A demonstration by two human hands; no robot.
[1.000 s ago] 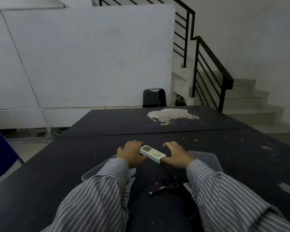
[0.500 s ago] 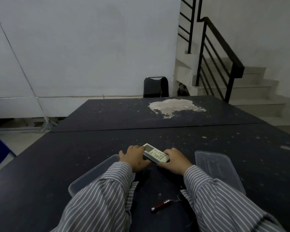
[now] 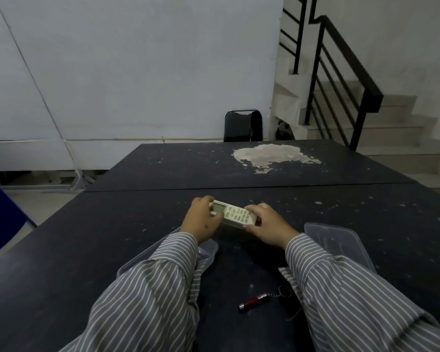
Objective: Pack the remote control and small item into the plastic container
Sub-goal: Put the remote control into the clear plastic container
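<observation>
My left hand (image 3: 201, 222) and right hand (image 3: 269, 226) grip the remote control (image 3: 233, 214) by its ends above the dark surface (image 3: 112, 237).

Grey white-striped sleeves (image 3: 150, 288), buttoned cuffs.

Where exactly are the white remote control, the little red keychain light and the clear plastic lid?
White remote control (image 3: 235, 216): head view, on its button face.
Small red keychain light (image 3: 254, 301): head view, mid-barrel.
Clear plastic lid (image 3: 334, 240): head view, on its flat top.
</observation>
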